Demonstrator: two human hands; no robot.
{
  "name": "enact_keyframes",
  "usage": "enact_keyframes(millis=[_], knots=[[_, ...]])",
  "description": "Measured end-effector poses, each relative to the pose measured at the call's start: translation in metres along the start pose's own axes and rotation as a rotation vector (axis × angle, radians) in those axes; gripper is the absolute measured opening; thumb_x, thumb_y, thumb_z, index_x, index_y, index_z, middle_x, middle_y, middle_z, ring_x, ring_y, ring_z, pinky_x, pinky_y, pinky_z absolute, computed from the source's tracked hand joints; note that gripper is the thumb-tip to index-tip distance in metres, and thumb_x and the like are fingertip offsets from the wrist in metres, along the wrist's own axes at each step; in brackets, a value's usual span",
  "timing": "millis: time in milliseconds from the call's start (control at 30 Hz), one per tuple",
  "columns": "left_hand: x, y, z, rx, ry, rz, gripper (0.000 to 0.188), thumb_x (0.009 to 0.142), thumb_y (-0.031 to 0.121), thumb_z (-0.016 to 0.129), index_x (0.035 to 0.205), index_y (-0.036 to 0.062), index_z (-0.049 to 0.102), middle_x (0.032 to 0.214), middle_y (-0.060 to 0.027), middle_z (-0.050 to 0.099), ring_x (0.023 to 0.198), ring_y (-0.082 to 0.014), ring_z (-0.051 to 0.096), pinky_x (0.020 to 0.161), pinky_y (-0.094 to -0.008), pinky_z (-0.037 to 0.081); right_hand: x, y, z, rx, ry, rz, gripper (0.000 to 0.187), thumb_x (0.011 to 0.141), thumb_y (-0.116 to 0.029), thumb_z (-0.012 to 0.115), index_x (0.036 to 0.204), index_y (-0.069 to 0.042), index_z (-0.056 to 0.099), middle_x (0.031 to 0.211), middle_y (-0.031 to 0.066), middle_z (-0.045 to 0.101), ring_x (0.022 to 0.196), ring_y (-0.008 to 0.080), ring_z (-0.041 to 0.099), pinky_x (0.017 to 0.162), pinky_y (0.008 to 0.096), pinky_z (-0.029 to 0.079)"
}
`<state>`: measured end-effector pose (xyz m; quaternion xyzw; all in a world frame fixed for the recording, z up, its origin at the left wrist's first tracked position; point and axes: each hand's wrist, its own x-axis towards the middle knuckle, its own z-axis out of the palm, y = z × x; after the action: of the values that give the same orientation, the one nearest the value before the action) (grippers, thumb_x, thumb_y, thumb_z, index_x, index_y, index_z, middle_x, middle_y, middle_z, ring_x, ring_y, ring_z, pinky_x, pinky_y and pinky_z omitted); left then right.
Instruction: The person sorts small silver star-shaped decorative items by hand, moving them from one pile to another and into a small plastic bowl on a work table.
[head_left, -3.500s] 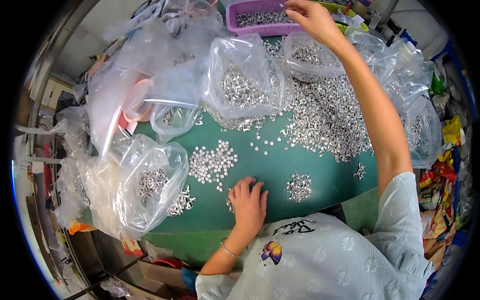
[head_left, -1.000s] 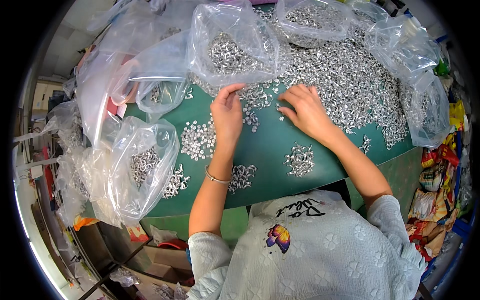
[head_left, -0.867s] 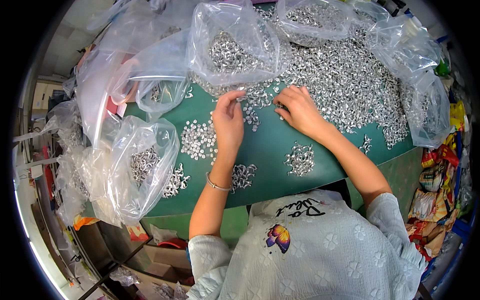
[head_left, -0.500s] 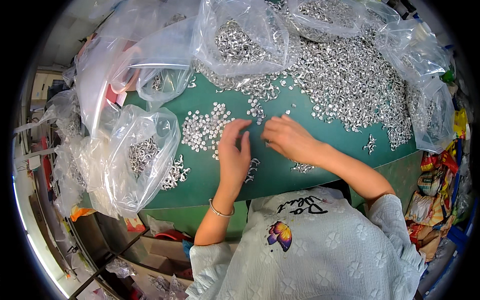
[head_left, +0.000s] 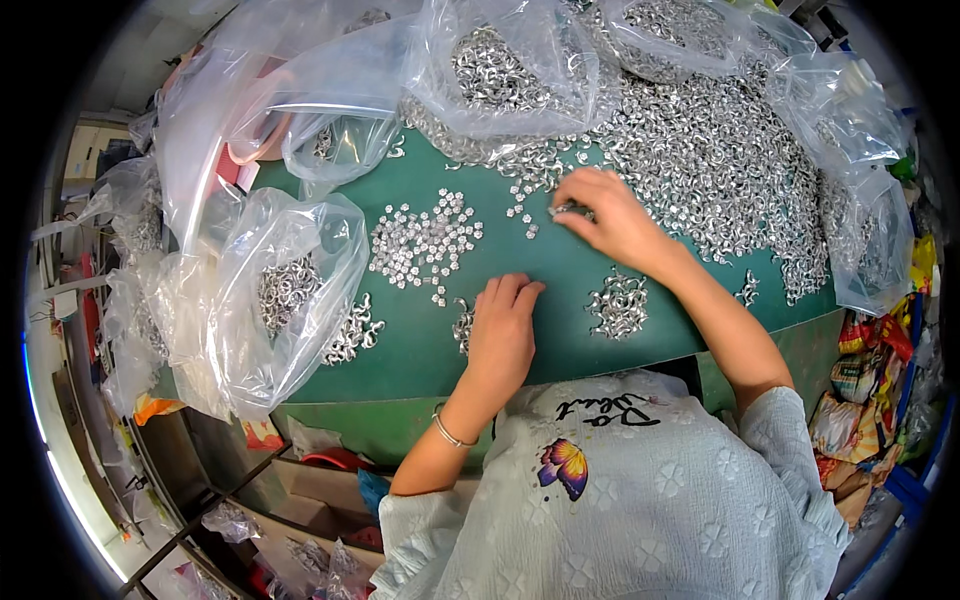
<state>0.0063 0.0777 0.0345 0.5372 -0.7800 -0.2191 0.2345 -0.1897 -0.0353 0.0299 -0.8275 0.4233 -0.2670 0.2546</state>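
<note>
My right hand is closed in a pinch on small silver metal pieces, just above the table and beside the edge of the big heap. Close to my body, my left hand rests on the green tabletop with its fingers bent together; whatever lies under the fingertips is hidden. A small cluster of curved silver pieces touches its left side. To its right lies a small pile of hooked silver pieces. Small flower-shaped metal pieces are spread left of centre, and a few more lie near my right hand.
A large heap of curved silver pieces covers the far right of the green table. Clear plastic bags of pieces stand at the back, left and right. Colourful packets are stacked beyond the right edge.
My right hand has moved away from me and slightly right, uncovering the small hooked pile. My left hand has come nearer my body and right, its fingers now lowered to the table.
</note>
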Motion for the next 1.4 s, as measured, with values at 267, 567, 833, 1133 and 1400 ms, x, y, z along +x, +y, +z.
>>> enact_keyframes(millis=[267,567,833,1133,1400], knots=[[-0.004,0.004,-0.012,-0.291,0.063,-0.146,0.042,0.069,-0.018,0.049,0.107,-0.0037,0.059,0.112,-0.0161,0.054,0.102,-0.0347,0.053,0.09,-0.0403,0.045,-0.01,0.007,-0.024,-0.145,0.166,0.113,0.014,0.078,-0.002,0.069,0.091,-0.002,0.065,0.088,0.0098,0.063,0.085,0.0277,0.057,0.08,0.0383,0.045],[-0.001,-0.007,-0.017,-0.331,0.169,-0.178,0.036,0.077,-0.017,0.048,0.108,-0.0031,0.059,0.11,-0.0174,0.057,0.099,-0.0342,0.058,0.084,-0.0385,0.048,-0.022,-0.021,0.001,-0.259,-0.079,-0.029,0.024,0.074,-0.011,0.075,0.095,-0.007,0.065,0.085,0.0059,0.056,0.091,0.0237,0.053,0.083,0.036,0.038],[0.007,0.001,-0.017,-0.317,0.092,-0.092,0.037,0.08,-0.011,0.054,0.116,-0.0011,0.057,0.118,-0.0171,0.055,0.109,-0.0355,0.054,0.092,-0.0402,0.044,-0.029,-0.026,-0.02,-0.253,0.0,0.028,0.027,0.074,-0.01,0.074,0.099,-0.007,0.064,0.098,0.005,0.059,0.096,0.0252,0.053,0.082,0.0365,0.038],[0.003,-0.001,0.002,0.002,-0.065,0.166,0.032,0.08,0.0,0.064,0.112,-0.0011,0.059,0.114,-0.0127,0.055,0.111,-0.033,0.051,0.094,-0.0437,0.04,-0.043,-0.007,-0.027,-0.39,-0.009,0.062,0.014,0.075,-0.006,0.068,0.087,-0.006,0.062,0.089,0.0071,0.055,0.091,0.0257,0.053,0.08,0.0382,0.041],[0.009,0.007,-0.006,-0.034,-0.05,0.132,0.024,0.079,0.003,0.067,0.102,0.0038,0.061,0.104,-0.0103,0.053,0.104,-0.0299,0.052,0.09,-0.0463,0.039,0.0,0.001,-0.004,-0.468,0.191,0.078,0.012,0.075,-0.006,0.069,0.085,-0.003,0.062,0.089,0.0102,0.056,0.091,0.0282,0.054,0.079,0.0392,0.043]])
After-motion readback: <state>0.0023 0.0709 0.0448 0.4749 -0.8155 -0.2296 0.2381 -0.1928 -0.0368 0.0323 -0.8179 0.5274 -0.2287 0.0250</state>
